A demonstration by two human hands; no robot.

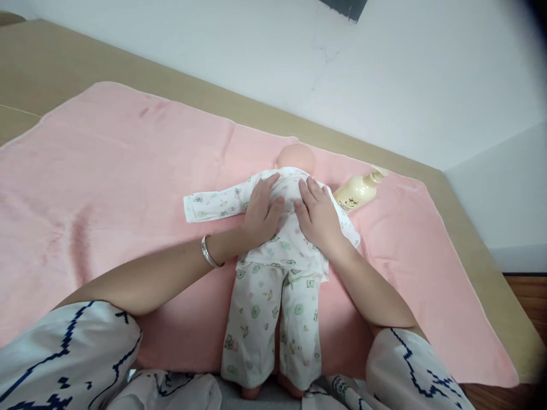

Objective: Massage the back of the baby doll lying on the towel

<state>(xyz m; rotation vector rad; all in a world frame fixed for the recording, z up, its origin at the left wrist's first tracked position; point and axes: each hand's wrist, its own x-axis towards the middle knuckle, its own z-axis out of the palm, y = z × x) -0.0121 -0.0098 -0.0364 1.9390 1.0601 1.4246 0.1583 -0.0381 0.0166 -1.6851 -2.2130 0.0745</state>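
Note:
A baby doll (pixel 296 158) with a bald head lies stretched out before me, feet toward my body; no face shows. It wears a white long-sleeved top (pixel 290 245) and matching trousers (pixel 254 307) printed with small green and pink figures. My left hand (pixel 262 210) rests flat on the left side of the doll's upper body, fingers extended and thumb apart. Opposite it, my right hand (pixel 318 213) lies flat on the right side, its fingers pointing up toward the head. Neither hand grips anything. One sleeve extends leftward; the other is partly hidden behind my right hand.
Beneath the doll a pink blanket (pixel 128 148) covers much of the tan table (pixel 47 51). A cream pump bottle (pixel 356 191) lies tilted on the blanket, right of the doll's shoulder. Behind the table's far edge rises a white wall (pixel 256 57).

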